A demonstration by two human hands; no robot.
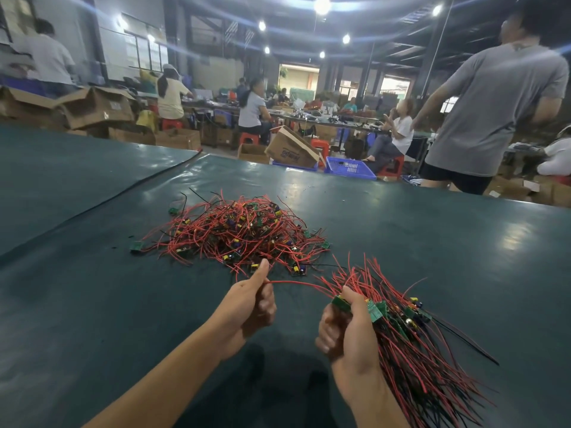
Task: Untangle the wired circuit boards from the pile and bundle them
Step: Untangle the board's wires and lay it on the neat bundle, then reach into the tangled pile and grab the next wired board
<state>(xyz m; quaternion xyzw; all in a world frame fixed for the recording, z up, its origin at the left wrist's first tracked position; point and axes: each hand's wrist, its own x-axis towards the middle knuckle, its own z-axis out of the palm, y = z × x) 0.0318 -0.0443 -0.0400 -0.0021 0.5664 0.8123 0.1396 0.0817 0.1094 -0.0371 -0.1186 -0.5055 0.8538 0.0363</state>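
Right hand (349, 332) gripping bundle (411, 344), left hand (256, 301) pinching red wire (296, 283), pile (238, 233) beyond

the table cover (401, 242) is a dark green sheet, smooth and glossy like vinyl, with pale patches of reflected light. the wires (293, 282) in the pile (234, 233) and in the bundle (411, 341) wear smooth red plastic insulation with a slight sheen, a few black. the circuit boards (375, 313) look flat green and matt. the cardboard boxes (99, 109) are brown, dull paperboard. the crate (349, 168) is blue perforated plastic, the stools (319, 145) red plastic.
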